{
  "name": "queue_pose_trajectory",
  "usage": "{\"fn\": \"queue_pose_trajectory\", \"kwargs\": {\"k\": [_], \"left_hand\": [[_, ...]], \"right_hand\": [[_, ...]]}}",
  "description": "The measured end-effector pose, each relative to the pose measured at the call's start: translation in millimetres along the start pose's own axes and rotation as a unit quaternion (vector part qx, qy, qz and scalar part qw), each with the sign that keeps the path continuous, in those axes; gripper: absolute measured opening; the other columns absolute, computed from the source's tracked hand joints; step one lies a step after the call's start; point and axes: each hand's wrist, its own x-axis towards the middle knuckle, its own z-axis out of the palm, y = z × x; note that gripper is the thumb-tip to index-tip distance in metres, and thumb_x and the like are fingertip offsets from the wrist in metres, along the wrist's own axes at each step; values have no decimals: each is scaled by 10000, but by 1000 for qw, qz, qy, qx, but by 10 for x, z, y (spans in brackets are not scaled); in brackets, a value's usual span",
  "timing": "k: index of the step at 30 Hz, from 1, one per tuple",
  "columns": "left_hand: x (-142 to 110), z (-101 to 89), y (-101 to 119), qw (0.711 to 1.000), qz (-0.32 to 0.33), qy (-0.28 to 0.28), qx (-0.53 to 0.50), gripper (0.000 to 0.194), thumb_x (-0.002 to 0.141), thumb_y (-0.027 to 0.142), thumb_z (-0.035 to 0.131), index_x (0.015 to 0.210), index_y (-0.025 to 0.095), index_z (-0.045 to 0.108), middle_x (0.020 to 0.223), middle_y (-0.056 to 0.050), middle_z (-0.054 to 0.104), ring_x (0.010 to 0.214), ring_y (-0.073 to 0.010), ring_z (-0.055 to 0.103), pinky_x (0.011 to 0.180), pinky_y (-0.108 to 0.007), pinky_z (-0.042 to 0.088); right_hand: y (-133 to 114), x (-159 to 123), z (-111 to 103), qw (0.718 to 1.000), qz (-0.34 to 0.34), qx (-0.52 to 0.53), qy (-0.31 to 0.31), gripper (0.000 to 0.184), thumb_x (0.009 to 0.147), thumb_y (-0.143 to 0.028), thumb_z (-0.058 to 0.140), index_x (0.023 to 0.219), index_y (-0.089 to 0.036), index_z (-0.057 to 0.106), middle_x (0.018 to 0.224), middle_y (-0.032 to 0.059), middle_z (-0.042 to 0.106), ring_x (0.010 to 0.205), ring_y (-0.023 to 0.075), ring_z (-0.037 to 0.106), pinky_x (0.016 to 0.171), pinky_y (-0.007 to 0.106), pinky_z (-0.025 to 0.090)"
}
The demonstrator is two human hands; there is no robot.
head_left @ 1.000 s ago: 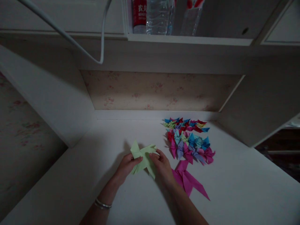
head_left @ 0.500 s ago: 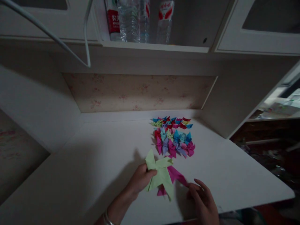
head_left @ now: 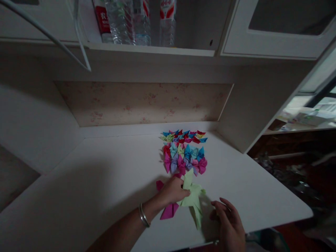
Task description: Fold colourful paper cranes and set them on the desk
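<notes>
My left hand [head_left: 174, 190] pinches a light green folded origami paper [head_left: 193, 196] between thumb and fingers, a little above the white tabletop. Several pointed flaps stick out from it. Beneath my left hand and wrist lies a magenta origami paper [head_left: 169, 211], mostly covered, with only some of its points showing. To the right, near the front edge, is my right hand [head_left: 229, 224]. Its fingers are loosely bent and apart, with nothing visible in them.
Rows of small colourful folded paper pieces [head_left: 185, 157] stand toward the back of the white table [head_left: 118, 168]. Above hangs a cabinet shelf [head_left: 152, 50] with plastic bottles [head_left: 167, 29]. A white bent rod [head_left: 52, 36] crosses the upper left.
The view has swung right. My right hand let go of the green paper, touched the magenta paper's tip, and is now off it. My left hand carried the green paper right, over the magenta one.
</notes>
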Motion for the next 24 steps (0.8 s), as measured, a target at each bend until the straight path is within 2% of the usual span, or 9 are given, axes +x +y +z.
{"fn": "queue_pose_trajectory", "kwargs": {"k": [2,4,8,12,16,20,22,24], "left_hand": [[5,-21,9,995,28,50,87,184,678,327,634,681,159,710,625,-64,660,566,-182,579,529,-268,372],[-26,-54,22,981,52,86,164,216,718,374,617,749,179,706,702,-77,689,641,-202,611,598,-285,408],[-145,-103,98,953,56,102,281,370,808,508,522,927,186,660,857,-96,707,787,-253,647,711,-349,460],[-284,-127,163,934,58,137,323,328,885,443,448,1029,198,613,957,-94,692,865,-255,643,734,-357,475],[-477,-232,71,926,64,186,322,257,920,348,413,991,225,628,952,-68,682,858,-225,639,709,-315,466],[-733,-446,-120,942,51,211,255,247,927,290,412,848,232,639,834,-28,679,778,-179,638,683,-274,444],[-884,-566,-174,952,58,228,198,253,929,282,415,812,230,634,781,-14,666,726,-158,624,667,-261,439],[-1069,-680,-161,953,73,259,139,259,930,292,421,785,221,624,748,-15,645,684,-143,601,646,-251,443]], "right_hand": [[6,-4,-7,1000,0,-14,-11,492,669,-505,720,1025,-196,580,789,10,668,625,152,572,612,268,469],[14,-15,-7,999,7,-40,-22,504,671,-521,712,1026,-188,582,765,5,658,637,153,569,607,254,462],[40,-27,17,998,16,-56,-36,524,656,-545,713,1010,-180,587,748,2,650,638,149,560,587,235,458],[85,-32,70,998,19,-47,-48,527,636,-556,721,981,-177,596,799,22,672,662,158,574,598,238,470],[126,-16,75,996,25,-62,-54,542,600,-574,734,945,-171,622,830,45,686,707,186,597,605,254,486],[44,-54,106,996,22,-78,-37,557,552,-592,754,897,-169,643,789,44,684,706,193,601,556,238,477],[-78,-153,202,996,33,-65,-43,533,551,-589,763,869,-178,643,713,19,659,585,154,565,472,218,434],[-259,-316,344,996,51,-18,-74,479,577,-576,764,837,-196,634,666,-4,632,444,102,472,389,208,358]]}}
